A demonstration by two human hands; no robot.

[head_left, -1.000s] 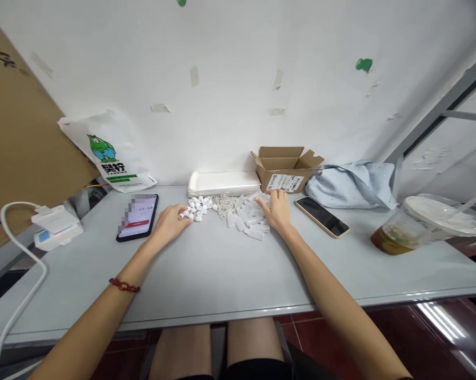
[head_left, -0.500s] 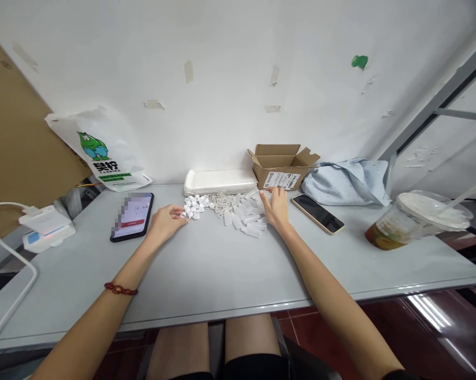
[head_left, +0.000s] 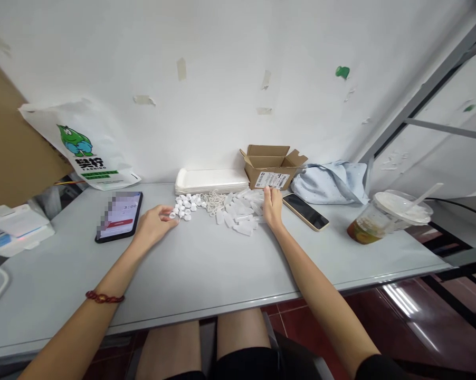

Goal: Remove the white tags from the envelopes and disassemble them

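My left hand [head_left: 155, 226] rests on the table at the left edge of a heap of small white caps [head_left: 188, 203]. Its thumb and fingers are apart, with the nearest cap right at the fingertips. My right hand [head_left: 273, 209] stands on its side against the right edge of a pile of translucent plastic tubes [head_left: 240, 214], fingers stretched out and holding nothing that I can see. Between caps and tubes lies a bundle of thin white cord loops [head_left: 214, 202].
Behind the piles are a stack of white trays [head_left: 210, 179] and an open cardboard box [head_left: 267, 166]. Phones lie at left [head_left: 119, 217] and right [head_left: 306, 212]. A tilted drink cup [head_left: 374, 219], a pale blue cloth [head_left: 331, 182] and a white bag [head_left: 87, 150] stand farther out.
The camera view has shifted, so the scene sits a little farther left. Both hands keep their places beside the piles. The left phone's timer reads 3:00 instead of 2:59.
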